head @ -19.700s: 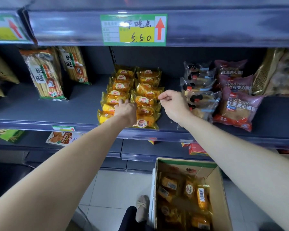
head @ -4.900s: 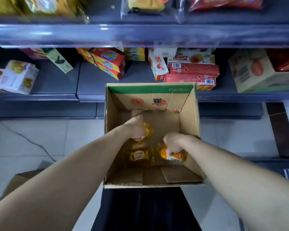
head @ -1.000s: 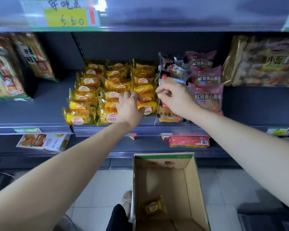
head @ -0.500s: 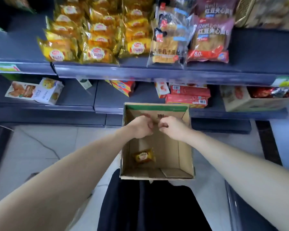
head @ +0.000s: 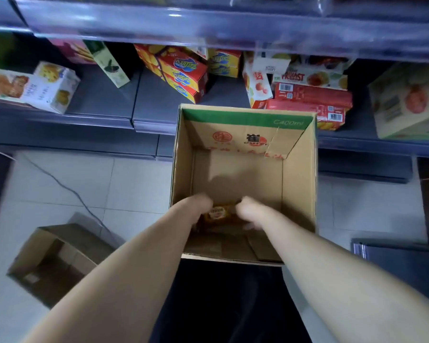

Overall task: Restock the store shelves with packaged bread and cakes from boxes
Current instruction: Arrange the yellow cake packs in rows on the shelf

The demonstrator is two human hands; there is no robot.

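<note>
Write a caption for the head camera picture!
Left hand and right hand reach into the cardboard box for the yellow cake packet inside.

box (head: 300, 169): matt brown cardboard | cake packet (head: 218, 214): glossy plastic film | shelf (head: 104, 100): smooth grey metal | floor (head: 124, 184): glossy tile

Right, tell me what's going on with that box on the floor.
A person stands over the open cardboard box, which sits on the floor in front of the lower shelf of boxed snacks. Both arms reach into it: the left hand and right hand are at either side of a yellow-wrapped cake packet, the only one visible on the box bottom. Blur hides whether either hand grips it yet. A second cardboard box lies to the left.
</note>
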